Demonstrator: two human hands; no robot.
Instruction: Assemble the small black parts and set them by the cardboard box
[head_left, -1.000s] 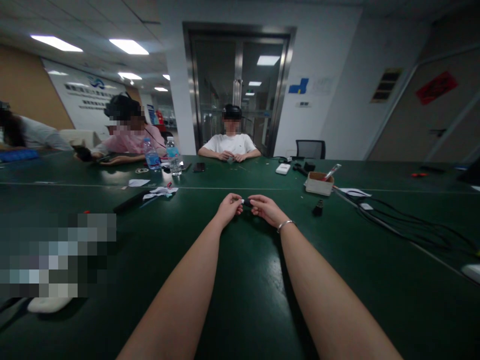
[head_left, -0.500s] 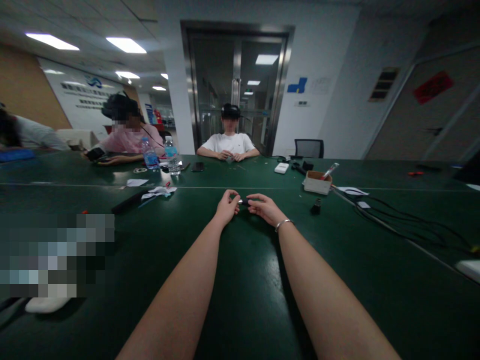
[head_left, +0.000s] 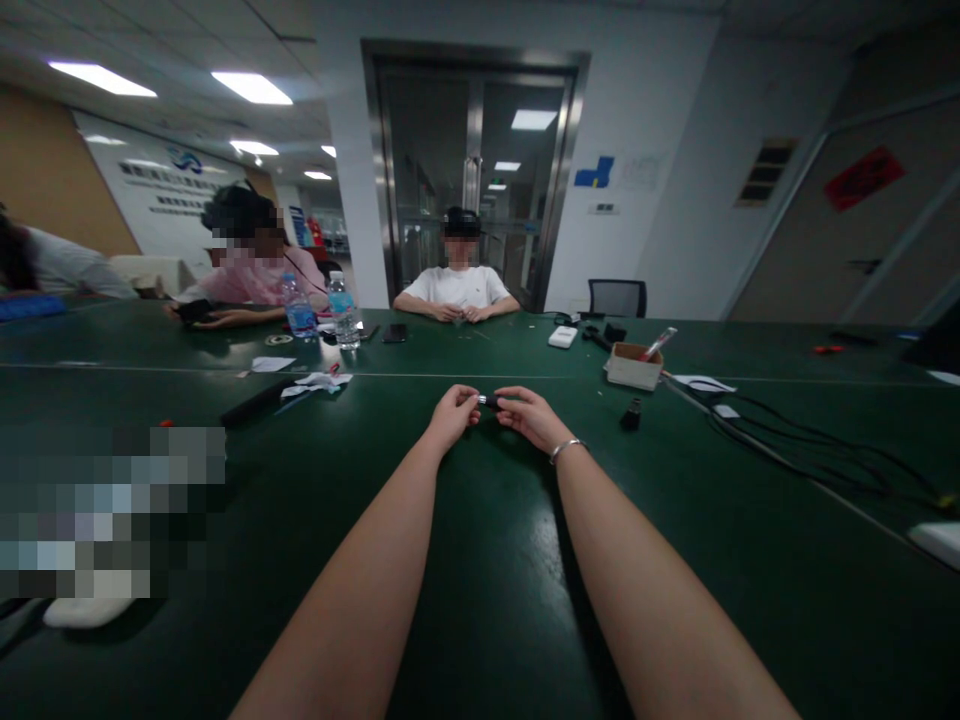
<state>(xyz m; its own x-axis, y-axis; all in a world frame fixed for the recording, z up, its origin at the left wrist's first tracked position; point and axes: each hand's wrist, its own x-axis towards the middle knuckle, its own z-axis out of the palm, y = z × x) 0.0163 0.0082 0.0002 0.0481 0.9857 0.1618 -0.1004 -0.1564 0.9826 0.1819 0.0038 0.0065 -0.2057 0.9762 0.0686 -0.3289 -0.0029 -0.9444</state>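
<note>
Both arms reach forward over the dark green table. Between my fingertips is a small black-and-silver cylinder, its exact kind too small to make out. My left hand is closed in a pinch at the silver end. My right hand pinches the black end, and a silver bangle circles that wrist. Fingers cover both ends of the cylinder. To the right of my right hand, a small black object stands on the table.
A small box with a pen-like item stands right, near black cables. Crumpled paper and a long black object lie left. Water bottles stand farther back. One person sits opposite, others at left.
More of the cylinder's silver part shows between my fingers now. My left hand has shifted very slightly; my right hand is almost where it was.
</note>
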